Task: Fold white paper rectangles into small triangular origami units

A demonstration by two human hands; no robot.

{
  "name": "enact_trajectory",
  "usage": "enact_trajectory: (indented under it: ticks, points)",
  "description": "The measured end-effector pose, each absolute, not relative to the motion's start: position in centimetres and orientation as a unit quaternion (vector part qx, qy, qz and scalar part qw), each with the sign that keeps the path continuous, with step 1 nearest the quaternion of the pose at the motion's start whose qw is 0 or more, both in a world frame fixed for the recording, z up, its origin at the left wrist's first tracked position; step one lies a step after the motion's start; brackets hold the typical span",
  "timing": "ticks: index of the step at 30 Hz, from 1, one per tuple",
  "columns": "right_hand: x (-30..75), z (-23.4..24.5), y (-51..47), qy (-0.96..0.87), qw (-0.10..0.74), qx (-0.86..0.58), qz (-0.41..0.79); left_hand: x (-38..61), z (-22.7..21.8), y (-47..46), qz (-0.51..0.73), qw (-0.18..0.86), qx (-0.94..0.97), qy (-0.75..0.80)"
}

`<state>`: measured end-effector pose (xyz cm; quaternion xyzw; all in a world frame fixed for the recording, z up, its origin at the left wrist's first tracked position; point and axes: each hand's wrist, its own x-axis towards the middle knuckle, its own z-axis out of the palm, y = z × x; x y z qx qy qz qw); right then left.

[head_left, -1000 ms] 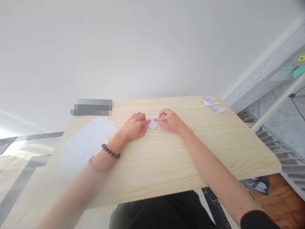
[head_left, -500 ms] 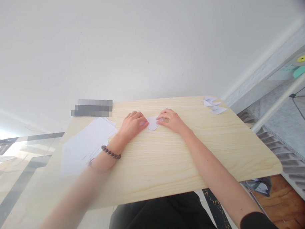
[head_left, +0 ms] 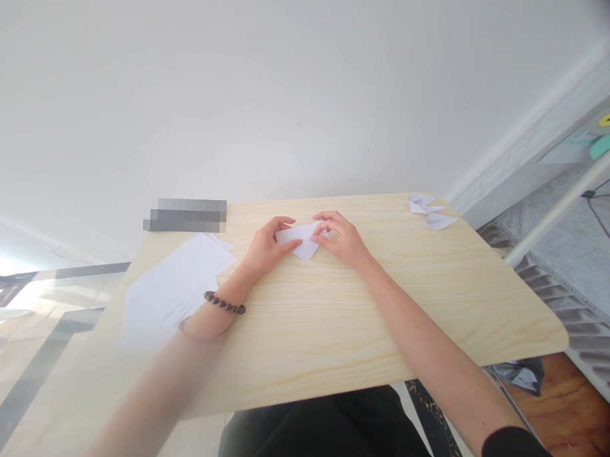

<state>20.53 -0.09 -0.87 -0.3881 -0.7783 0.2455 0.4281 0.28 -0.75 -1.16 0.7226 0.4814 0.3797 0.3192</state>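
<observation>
A small folded piece of white paper (head_left: 304,247), roughly triangular with its point toward me, is held between my two hands over the middle of the table. My left hand (head_left: 272,246) grips its left end, thumb on the near face and fingers behind. At the right end, my right hand (head_left: 342,240) pinches the paper between thumb and fingertips. Part of the paper's upper right edge is hidden by the right fingers. A dark beaded bracelet (head_left: 224,303) circles my left wrist.
White paper sheets (head_left: 167,290) lie in a loose stack at the left of the wooden table (head_left: 301,342). Several folded paper pieces (head_left: 438,221) sit at the far right corner. A blurred-out dark object (head_left: 185,216) is at the back left, near the white wall (head_left: 290,88).
My left fingers have lifted and spread from lying over the paper to holding its left end. More of the paper shows now, wider and triangular. My right hand keeps its pinch.
</observation>
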Motion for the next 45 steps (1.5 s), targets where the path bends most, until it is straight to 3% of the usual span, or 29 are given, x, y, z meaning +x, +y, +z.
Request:
enact_trajectory:
  ticks: [11, 18, 36, 45]
  points:
    - [19.8, -1.3, -0.1, -0.654, 0.469, -0.398, 0.441, 1.1, -0.6, -1.1, 0.455, 0.454, 0.626, 0.442]
    - [19.6, -1.3, -0.4, -0.681, 0.428, -0.426, 0.415, 1.3, -0.2, -1.8, 0.425, 0.428, 0.637, 0.480]
    - [19.5, -0.8, -0.6, -0.694, 0.414, -0.449, 0.381, 1.7, 0.1, -1.9, 0.414, 0.379, 0.646, 0.517]
    - [20.8, -0.6, 0.1, -0.671, 0.401, -0.433, 0.450, 1.3, 0.1, -1.6, 0.401, 0.402, 0.652, 0.503]
